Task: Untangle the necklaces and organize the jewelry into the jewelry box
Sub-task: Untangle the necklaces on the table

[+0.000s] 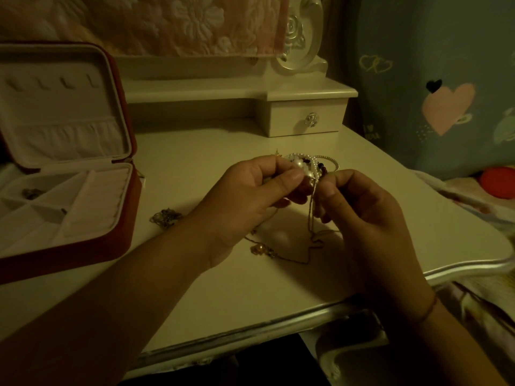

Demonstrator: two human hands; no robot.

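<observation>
Above the white dressing table point(195, 168), my left hand point(250, 196) pinches a tangled bundle of pearl and dark-bead necklaces point(303, 164). My right hand point(359, 207) pinches a thin chain point(312, 207) that hangs from the bundle down to the tabletop. That chain ends in loops and a gold pendant point(257, 249) lying on the table. A small dark clump of jewelry point(165, 217) lies to the left of my left wrist. The red jewelry box point(83, 240) stands open at the left, with small pieces in its pale compartments point(32, 193).
A small white drawer with a glass knob point(310, 119) sits at the back of the table under a mirror frame. The table's curved silver edge point(459, 270) runs along the front right. Patterned fabric and a red object point(498, 182) lie at the right.
</observation>
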